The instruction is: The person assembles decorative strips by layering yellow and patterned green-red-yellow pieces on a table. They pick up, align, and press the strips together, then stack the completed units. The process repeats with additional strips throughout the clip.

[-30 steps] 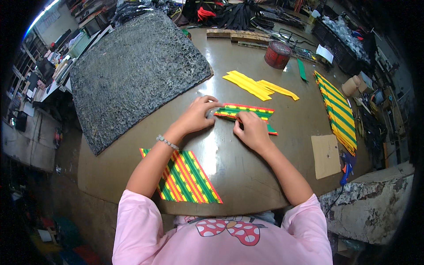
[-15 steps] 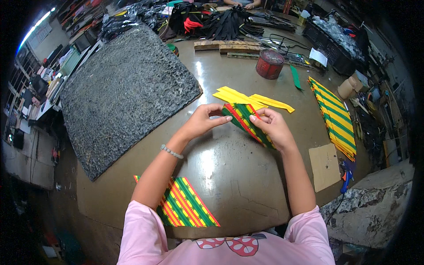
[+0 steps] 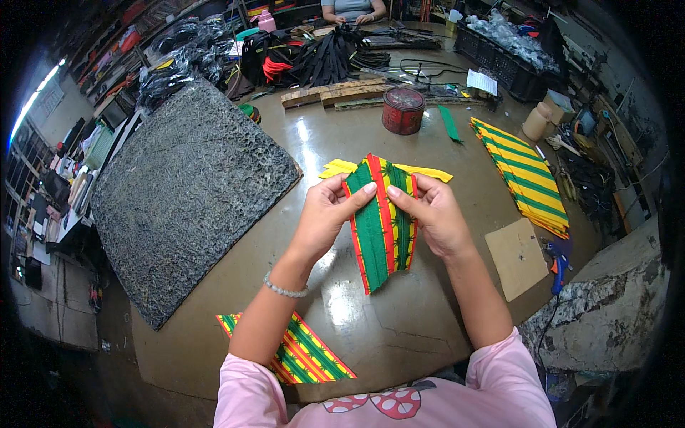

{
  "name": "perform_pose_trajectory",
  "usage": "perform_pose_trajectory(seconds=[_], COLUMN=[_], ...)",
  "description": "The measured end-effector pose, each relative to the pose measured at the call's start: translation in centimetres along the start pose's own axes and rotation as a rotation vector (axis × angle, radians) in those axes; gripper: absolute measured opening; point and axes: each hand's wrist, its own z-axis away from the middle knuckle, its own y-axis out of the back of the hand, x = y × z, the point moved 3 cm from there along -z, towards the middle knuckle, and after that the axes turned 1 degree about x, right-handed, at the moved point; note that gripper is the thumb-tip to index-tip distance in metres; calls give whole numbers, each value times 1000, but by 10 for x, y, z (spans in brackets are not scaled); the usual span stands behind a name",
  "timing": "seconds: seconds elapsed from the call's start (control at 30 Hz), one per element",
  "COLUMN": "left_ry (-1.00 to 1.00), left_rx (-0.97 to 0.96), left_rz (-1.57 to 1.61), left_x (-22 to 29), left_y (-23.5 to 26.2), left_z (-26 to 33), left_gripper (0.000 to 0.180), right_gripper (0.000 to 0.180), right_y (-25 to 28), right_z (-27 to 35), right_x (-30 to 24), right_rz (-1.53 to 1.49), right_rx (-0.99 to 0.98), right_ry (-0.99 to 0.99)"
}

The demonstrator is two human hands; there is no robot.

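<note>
Between my hands hangs a striped fabric strip (image 3: 382, 228) in green, red and yellow with dark leaf prints, its lower end angled. My left hand (image 3: 330, 214) pinches its left edge, thumb on top. The right edge is gripped by my right hand (image 3: 437, 214), thumb pressed near the middle red stripe. Behind the strip lie yellow fabric strips (image 3: 432, 172), partly hidden by it and my fingers. Under my left forearm rests a striped fabric piece (image 3: 310, 349) with the same leaf print, partly covered by the arm.
A rough dark slab (image 3: 193, 192) covers the table's left side. To the right are a stack of yellow-green striped fabric (image 3: 524, 178), cardboard (image 3: 516, 258) and a blue glue gun (image 3: 559, 267). Farther back stand a red can (image 3: 403, 112) and wooden bars (image 3: 342, 94). Another person (image 3: 353, 11) sits beyond.
My hands have turned the fabric strip from a slanted, folded-looking position to hanging upright and spread wider. The view has shifted, showing more of the person at the far side.
</note>
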Motion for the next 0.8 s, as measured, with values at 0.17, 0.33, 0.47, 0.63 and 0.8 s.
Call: perform_pose_trajectory(seconds=[0.17,0.33,0.47,0.63,0.8], left_ry=[-6,37,18,-87,-118], left_rx=[-19,8,-21,21,117], left_rz=[103,145,344,323,391], left_x=[1,2,12,18,39], left_y=[-1,-4,16,39,52], left_z=[4,9,14,32,41], left_gripper=[34,23,25,20,18], right_gripper=[26,24,18,18,21], right_y=[-3,-5,13,60,129], right_z=[1,5,3,29,61], right_x=[2,8,2,-36,-82], right_rz=[-177,-313,-487,-344,-30], right_rx=[-45,-6,41,159,315], right_ry=[-42,-98,-55,158,380])
